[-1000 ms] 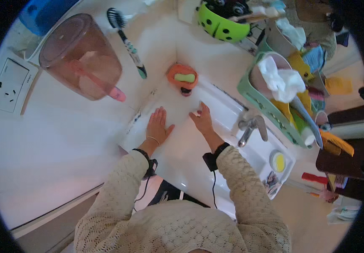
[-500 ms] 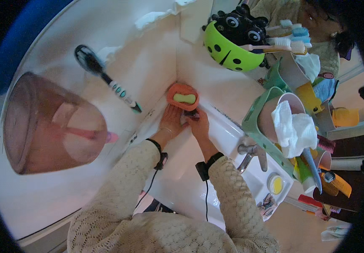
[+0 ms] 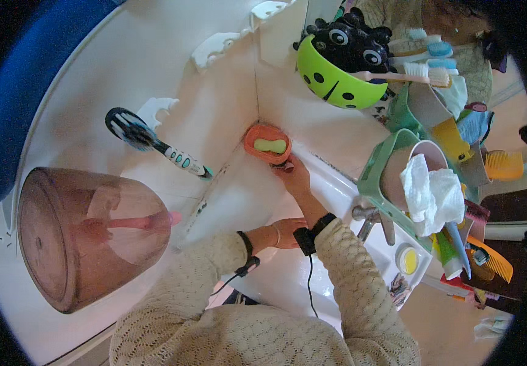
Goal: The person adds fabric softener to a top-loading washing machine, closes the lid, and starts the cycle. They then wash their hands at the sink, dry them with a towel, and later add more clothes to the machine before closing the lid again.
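Note:
An orange soap dish (image 3: 253, 150) with a pale green bar of soap (image 3: 270, 146) sits in the far corner of the white sink (image 3: 239, 204). My right hand (image 3: 295, 177) is at the dish's near right edge, its fingers closed around a small dark reddish thing (image 3: 284, 165) that I cannot make out. Lower down over the basin is my left hand (image 3: 285, 234), apart from the dish. It reaches behind my right wrist, which hides its fingertips.
Right of the basin stands a metal faucet (image 3: 373, 222), with a round yellow-centred container (image 3: 407, 260) nearby. Green holders (image 3: 376, 165) carry tissues and combs. A ladybug toothbrush holder (image 3: 342, 73) hangs above. At left are a black-and-white brush (image 3: 159, 144) and a translucent brownish tub (image 3: 92, 238).
My left hand has pulled back from the soap dish toward me, to beside my right wrist. My right hand stays near the dish. The whole view has shifted slightly.

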Motion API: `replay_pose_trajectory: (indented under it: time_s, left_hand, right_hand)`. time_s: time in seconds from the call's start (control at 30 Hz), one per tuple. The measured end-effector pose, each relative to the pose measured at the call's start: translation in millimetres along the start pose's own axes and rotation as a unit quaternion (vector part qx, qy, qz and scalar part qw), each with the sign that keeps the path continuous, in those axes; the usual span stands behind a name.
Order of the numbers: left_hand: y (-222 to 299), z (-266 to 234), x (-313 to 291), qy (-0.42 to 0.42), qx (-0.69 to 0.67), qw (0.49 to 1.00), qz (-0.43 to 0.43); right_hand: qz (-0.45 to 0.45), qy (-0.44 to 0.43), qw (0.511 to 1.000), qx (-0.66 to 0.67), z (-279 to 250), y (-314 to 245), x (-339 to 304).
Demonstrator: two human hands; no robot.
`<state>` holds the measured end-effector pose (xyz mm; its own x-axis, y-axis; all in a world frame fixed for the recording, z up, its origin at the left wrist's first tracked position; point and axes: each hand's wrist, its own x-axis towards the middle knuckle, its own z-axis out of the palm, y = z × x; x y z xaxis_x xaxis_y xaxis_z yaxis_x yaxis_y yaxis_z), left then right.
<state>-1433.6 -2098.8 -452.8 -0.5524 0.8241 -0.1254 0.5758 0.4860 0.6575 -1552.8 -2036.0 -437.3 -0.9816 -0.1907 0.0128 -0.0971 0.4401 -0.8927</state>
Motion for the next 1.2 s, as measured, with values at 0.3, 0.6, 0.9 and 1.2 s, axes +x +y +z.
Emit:
replay_pose_trajectory:
  time_s: [0.3, 0.6, 0.9, 1.2]
  left_hand:
    - [-55, -43, -47, 0.292, 0.085, 0.934, -0.187]
    - [2, -20, 32, 0.262, 0.109, 0.956, -0.07]
    - [25, 8, 123, 0.228, 0.225, 0.908, -0.27]
    - [25, 66, 28, -0.023, 0.158, 0.983, 0.095]
  right_hand:
    - [0.114, 0.004, 0.984, 0.14, -3, 19, -28]
    - [0.285, 0.172, 0.758, 0.561, -111, 82, -190]
    - [0.107, 0.322, 0.871, -0.354, -217, 140, -221]
    - [-0.03, -0.227, 0.936, -0.267, -189, 130, -298]
